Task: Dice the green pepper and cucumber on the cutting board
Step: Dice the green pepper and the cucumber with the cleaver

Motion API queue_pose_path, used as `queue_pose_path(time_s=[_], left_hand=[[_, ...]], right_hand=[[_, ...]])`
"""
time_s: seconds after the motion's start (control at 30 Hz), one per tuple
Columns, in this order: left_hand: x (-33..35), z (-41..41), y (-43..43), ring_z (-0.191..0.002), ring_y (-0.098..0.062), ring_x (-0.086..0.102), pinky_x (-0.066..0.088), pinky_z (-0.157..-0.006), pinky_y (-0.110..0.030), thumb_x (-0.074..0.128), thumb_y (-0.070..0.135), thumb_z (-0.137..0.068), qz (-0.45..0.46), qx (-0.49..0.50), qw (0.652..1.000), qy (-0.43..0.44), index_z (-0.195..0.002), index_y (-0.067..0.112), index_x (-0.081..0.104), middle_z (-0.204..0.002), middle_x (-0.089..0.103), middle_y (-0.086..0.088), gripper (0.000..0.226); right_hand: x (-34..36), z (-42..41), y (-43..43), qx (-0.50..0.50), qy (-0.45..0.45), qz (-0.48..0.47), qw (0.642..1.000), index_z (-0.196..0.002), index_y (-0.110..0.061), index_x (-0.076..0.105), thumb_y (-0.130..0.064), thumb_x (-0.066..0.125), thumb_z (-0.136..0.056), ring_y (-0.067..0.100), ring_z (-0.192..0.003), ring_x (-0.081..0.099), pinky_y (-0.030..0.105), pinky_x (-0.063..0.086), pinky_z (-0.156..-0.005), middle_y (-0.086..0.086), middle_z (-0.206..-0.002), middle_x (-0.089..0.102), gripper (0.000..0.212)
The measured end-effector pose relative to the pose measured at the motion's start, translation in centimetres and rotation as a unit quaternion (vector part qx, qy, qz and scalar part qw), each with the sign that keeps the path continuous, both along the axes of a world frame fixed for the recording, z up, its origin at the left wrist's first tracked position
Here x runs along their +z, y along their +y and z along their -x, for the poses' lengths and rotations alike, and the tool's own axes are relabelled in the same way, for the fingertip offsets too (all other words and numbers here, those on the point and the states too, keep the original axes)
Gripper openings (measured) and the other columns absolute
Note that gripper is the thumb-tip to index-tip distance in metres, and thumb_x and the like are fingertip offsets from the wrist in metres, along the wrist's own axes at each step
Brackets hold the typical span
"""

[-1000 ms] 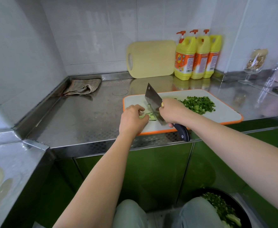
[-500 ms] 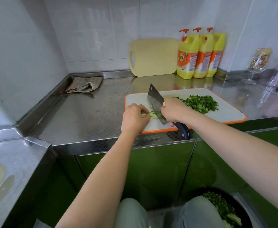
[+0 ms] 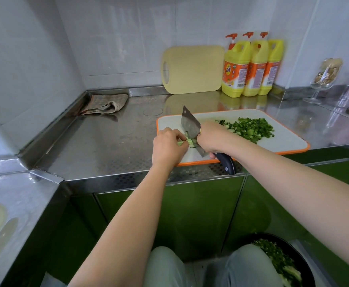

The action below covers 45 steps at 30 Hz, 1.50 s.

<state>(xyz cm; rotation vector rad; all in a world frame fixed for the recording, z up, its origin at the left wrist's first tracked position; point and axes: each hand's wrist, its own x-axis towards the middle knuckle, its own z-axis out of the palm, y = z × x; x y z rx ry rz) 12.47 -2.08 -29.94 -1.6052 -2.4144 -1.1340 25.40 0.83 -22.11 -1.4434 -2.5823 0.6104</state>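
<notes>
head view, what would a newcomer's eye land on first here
The cleaver, gripped in the right hand, stands blade-down over green strips that the left hand pins at the left end of the orange-rimmed cutting board. A heap of diced greens lies further right on it, and three yellow bottles stand behind.

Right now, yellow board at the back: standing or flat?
Standing on edge. The yellow board leans against the tiled wall, lower edge on the steel counter, its reflection showing below it.

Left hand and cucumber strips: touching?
Touching. The head view shows the left hand curled down onto the cucumber strips with no gap, holding them on the cutting board.
</notes>
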Motion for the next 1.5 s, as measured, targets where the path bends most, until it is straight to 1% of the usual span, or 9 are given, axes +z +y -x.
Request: queue_pose_path(time_s=[0.13, 0.47, 0.53, 0.7, 0.87, 1.1, 1.23, 1.4, 1.5], left_hand=[[0.1, -0.1, -0.2, -0.103, -0.023, 0.049, 0.041, -0.088, -0.037, 0.061, 0.029, -0.08, 0.003, 0.03, 0.999, 0.016, -0.095, 0.023, 0.067, -0.1, 0.062, 0.001, 0.017], [0.1, -0.2, -0.3, -0.097, -0.023, 0.05, 0.038, -0.084, -0.035, 0.06, 0.024, -0.077, 0.005, 0.035, 0.999, 0.003, -0.086, 0.025, 0.071, -0.086, 0.065, 0.005, 0.014], [0.2, -0.3, -0.5, -0.096, -0.022, 0.05, 0.039, -0.083, -0.035, 0.06, 0.022, -0.078, 0.0, 0.036, 0.999, 0.0, -0.086, 0.024, 0.071, -0.085, 0.066, 0.006, 0.014], [0.3, -0.3, -0.6, -0.095, -0.02, 0.051, 0.038, -0.083, -0.034, 0.06, 0.022, -0.08, -0.01, 0.034, 0.999, -0.012, -0.084, 0.026, 0.07, -0.079, 0.063, 0.011, 0.011], [0.1, -0.2, -0.6, -0.094, -0.02, 0.052, 0.04, -0.084, -0.035, 0.061, 0.021, -0.081, -0.021, 0.029, 0.999, -0.024, -0.082, 0.027, 0.068, -0.074, 0.062, 0.012, 0.01], [0.1, -0.5, -0.8, -0.095, -0.02, 0.049, 0.032, -0.078, -0.033, 0.059, 0.027, -0.078, -0.018, 0.062, 0.998, 0.014, -0.083, 0.029, 0.069, -0.078, 0.064, 0.011, 0.011], [-0.1, -0.6, -0.9, -0.096, -0.02, 0.048, 0.033, -0.083, -0.036, 0.058, 0.034, -0.074, -0.003, 0.096, 0.995, 0.033, -0.085, 0.029, 0.067, -0.084, 0.065, 0.009, 0.015], [0.0, -0.5, -0.9, -0.097, -0.018, 0.047, 0.029, -0.08, -0.032, 0.059, 0.025, -0.076, -0.01, 0.064, 0.998, 0.008, -0.087, 0.029, 0.068, -0.079, 0.066, 0.013, 0.015], [0.1, -0.5, -0.9, -0.098, -0.017, 0.048, 0.028, -0.08, -0.031, 0.059, 0.023, -0.077, -0.016, 0.061, 0.998, 0.002, -0.086, 0.031, 0.068, -0.077, 0.064, 0.014, 0.014]], right_hand=[[0.0, -0.6, 0.1, -0.031, 0.033, 0.007, 0.999, -0.105, 0.002, 0.051, -0.009, 0.035, -0.099, 0.023, -0.043, 0.055, 0.022, 0.038, -0.041, 0.014, -0.061, 0.056, 0.02], [0.7, -0.2, -0.5, -0.006, -0.053, 0.033, 0.998, -0.098, 0.007, 0.063, 0.005, 0.048, -0.088, 0.023, -0.053, 0.057, 0.023, 0.041, -0.046, 0.011, -0.059, 0.057, 0.017], [0.8, 0.1, -0.3, -0.005, -0.044, 0.03, 0.999, -0.087, 0.002, 0.062, 0.002, 0.047, -0.091, 0.019, -0.05, 0.054, 0.022, 0.041, -0.046, 0.009, -0.058, 0.056, 0.016], [0.0, 0.0, 0.1, -0.039, 0.017, 0.029, 0.999, -0.102, 0.003, 0.053, -0.003, 0.038, -0.096, 0.024, -0.047, 0.056, 0.022, 0.04, -0.044, 0.015, -0.064, 0.058, 0.017], [0.8, -0.2, 0.0, -0.034, -0.001, 0.024, 0.999, -0.104, 0.007, 0.056, -0.003, 0.039, -0.095, 0.021, -0.044, 0.054, 0.021, 0.039, -0.045, 0.008, -0.039, 0.054, 0.022], [0.8, 0.7, -1.1, -0.038, -0.037, 0.044, 0.998, -0.108, 0.008, 0.061, 0.003, 0.042, -0.092, 0.014, -0.041, 0.051, 0.019, 0.036, -0.039, 0.002, -0.027, 0.045, 0.025], [0.2, 0.7, -0.6, -0.035, -0.028, 0.043, 0.998, -0.104, 0.007, 0.059, -0.001, 0.045, -0.095, 0.018, -0.047, 0.054, 0.023, 0.039, -0.046, 0.008, -0.047, 0.056, 0.019], [0.2, -0.5, 0.5, -0.044, 0.065, 0.038, 0.996, -0.108, 0.001, 0.05, -0.008, 0.035, -0.099, 0.021, -0.045, 0.055, 0.024, 0.04, -0.043, 0.014, -0.066, 0.058, 0.02], [0.8, -0.6, 0.5, -0.017, 0.06, 0.016, 0.998, -0.104, 0.0, 0.051, -0.008, 0.036, -0.098, 0.02, -0.047, 0.053, 0.023, 0.04, -0.042, 0.009, -0.061, 0.055, 0.018]])
